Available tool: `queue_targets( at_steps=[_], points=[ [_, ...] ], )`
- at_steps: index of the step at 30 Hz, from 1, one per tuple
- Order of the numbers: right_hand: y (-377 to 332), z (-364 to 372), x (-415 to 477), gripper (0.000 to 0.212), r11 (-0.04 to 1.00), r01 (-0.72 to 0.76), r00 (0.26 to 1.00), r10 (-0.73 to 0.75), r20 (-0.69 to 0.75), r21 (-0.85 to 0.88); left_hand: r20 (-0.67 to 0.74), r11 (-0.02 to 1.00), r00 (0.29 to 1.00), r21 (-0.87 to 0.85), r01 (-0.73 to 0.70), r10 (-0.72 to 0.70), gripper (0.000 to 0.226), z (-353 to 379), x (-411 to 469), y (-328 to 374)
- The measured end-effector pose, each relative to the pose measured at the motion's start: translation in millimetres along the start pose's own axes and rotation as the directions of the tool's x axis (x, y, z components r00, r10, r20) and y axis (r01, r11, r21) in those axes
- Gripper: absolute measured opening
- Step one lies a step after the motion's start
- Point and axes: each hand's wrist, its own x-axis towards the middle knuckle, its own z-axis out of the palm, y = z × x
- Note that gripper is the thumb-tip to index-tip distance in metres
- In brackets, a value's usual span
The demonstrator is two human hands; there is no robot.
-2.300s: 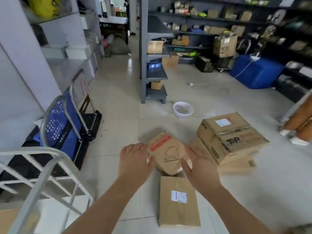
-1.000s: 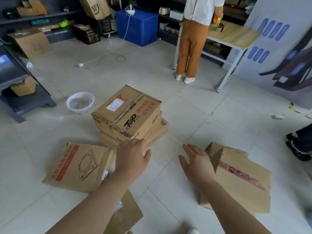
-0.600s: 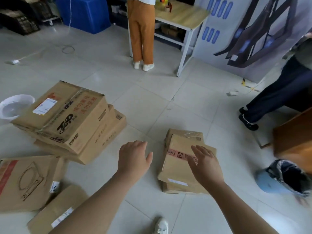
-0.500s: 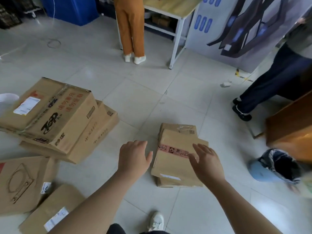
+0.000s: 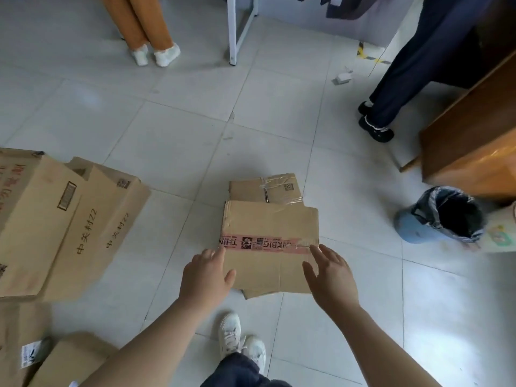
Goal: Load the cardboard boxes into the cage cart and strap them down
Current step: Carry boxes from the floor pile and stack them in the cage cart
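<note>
A brown cardboard box with a red tape band (image 5: 269,233) lies on the tiled floor in front of me, on top of a smaller taped box (image 5: 265,188) behind it. My left hand (image 5: 205,277) is spread at the box's near left corner, thumb over its top face. My right hand (image 5: 331,275) is spread at its near right edge. Neither hand has closed around the box. A stack of larger boxes (image 5: 64,224) sits at the left, with flatter boxes (image 5: 33,356) at the bottom left. The cage cart is out of view.
One person in orange trousers (image 5: 145,26) stands at the back by a white table leg (image 5: 233,29). Another in dark trousers (image 5: 413,62) stands at the right. A brown wooden cabinet (image 5: 474,129) and a blue lined bin (image 5: 441,219) sit to the right. My shoes (image 5: 240,339) are below.
My view turned right, away from the cage cart and the left boxes, and dropped lower. Both hands moved forward and down to the sides of the red-taped box.
</note>
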Motion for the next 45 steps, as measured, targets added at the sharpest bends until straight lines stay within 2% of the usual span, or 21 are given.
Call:
queue_targets(
  at_steps=[4, 11, 14, 17, 19, 22, 29, 37, 41, 45],
  points=[
    [21.6, 36.6, 20.6, 0.044, 0.998, -0.060, 0.997, 0.061, 0.045, -0.008, 0.092, 0.998, 0.994, -0.011, 0.057, -0.056, 0.067, 40.1, 22.3, -5.9],
    [64.4, 106.6, 55.1, 0.061, 0.979, -0.201, 0.966, 0.202, 0.164, -0.024, 0.194, 0.984, 0.966, -0.003, 0.176, -0.172, 0.081, 111.3, 64.3, -21.1],
    [77.9, 128.9, 62.6, 0.066, 0.967, -0.253, 0.947, 0.248, 0.203, -0.004, 0.200, 0.976, 0.962, -0.072, 0.204, -0.186, 0.086, 136.9, 79.0, -27.9],
    [85.6, 146.9, 67.2, 0.072, 0.951, -0.288, 0.936, 0.255, 0.243, 0.111, 0.187, 0.955, 0.968, -0.212, 0.207, -0.168, 0.092, 151.7, 87.7, -29.3],
    [86.3, 153.7, 68.0, 0.073, 0.931, -0.311, 0.936, 0.264, 0.235, 0.192, 0.168, 0.942, 0.972, -0.267, 0.206, -0.165, 0.097, 156.7, 90.4, -29.5],
    [81.2, 154.5, 67.6, 0.074, 0.931, -0.308, 0.944, 0.273, 0.184, 0.197, 0.115, 0.939, 0.978, -0.278, 0.200, -0.174, 0.102, 158.6, 90.3, -30.0],
    [47.1, 110.0, 75.7, 0.070, 0.975, -0.190, 0.982, 0.187, 0.035, 0.117, 0.166, 0.890, 0.946, -0.325, 0.320, -0.279, 0.099, 113.0, 70.1, -29.7],
    [-40.6, 23.1, 68.6, 0.068, 0.995, 0.001, 0.999, 0.003, -0.039, 0.102, 0.033, 0.810, 0.912, -0.447, 0.379, -0.408, 0.099, 0.9, 9.9, -35.6],
    [-90.6, -16.0, 59.6, 0.068, 0.980, 0.165, 0.986, -0.160, -0.051, 0.111, -0.033, 0.754, 0.858, -0.495, 0.432, -0.513, 0.099, -56.2, -33.4, -39.4],
    [-136.7, -52.8, 43.8, 0.067, 0.944, 0.326, 0.945, -0.325, -0.023, 0.059, -0.101, 0.683, 0.767, -0.540, 0.493, -0.633, 0.100, -94.0, -85.6, -37.9]
  ],
)
